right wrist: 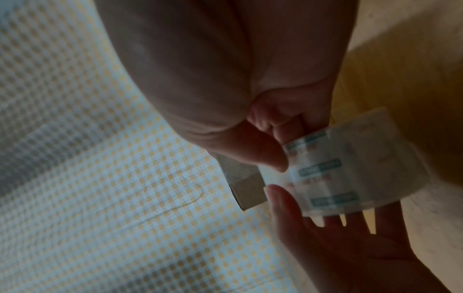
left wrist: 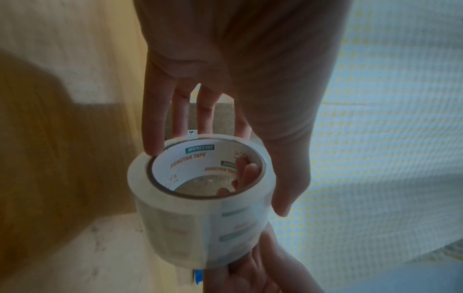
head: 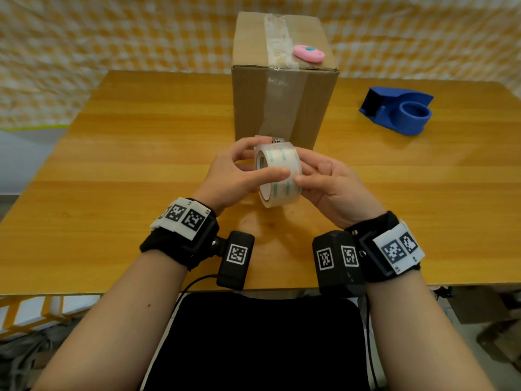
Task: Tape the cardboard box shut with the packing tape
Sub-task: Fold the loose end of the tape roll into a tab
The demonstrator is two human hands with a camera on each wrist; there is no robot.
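The tall cardboard box (head: 253, 108) stands upright at the middle of the wooden table (head: 127, 165). Clear tape runs along its top seam and down its front face. Just in front of the box, both hands hold a roll of clear packing tape (head: 277, 176) above the table. My left hand (head: 269, 162) grips it with fingers (left wrist: 152, 128) over the far rim and the thumb across the front. My right hand (head: 298, 167) grips the other side, thumb (right wrist: 270, 160) on the tape surface and fingertips (left wrist: 246, 174) inside the core. No loose tape end is visible.
A pink oval object (head: 308, 53) with a teal dot lies on top of the box. A blue tape dispenser (head: 400, 111) sits on the table to the right. A checkered cloth hangs behind the table. A black seat (head: 267, 334) lies below the near edge.
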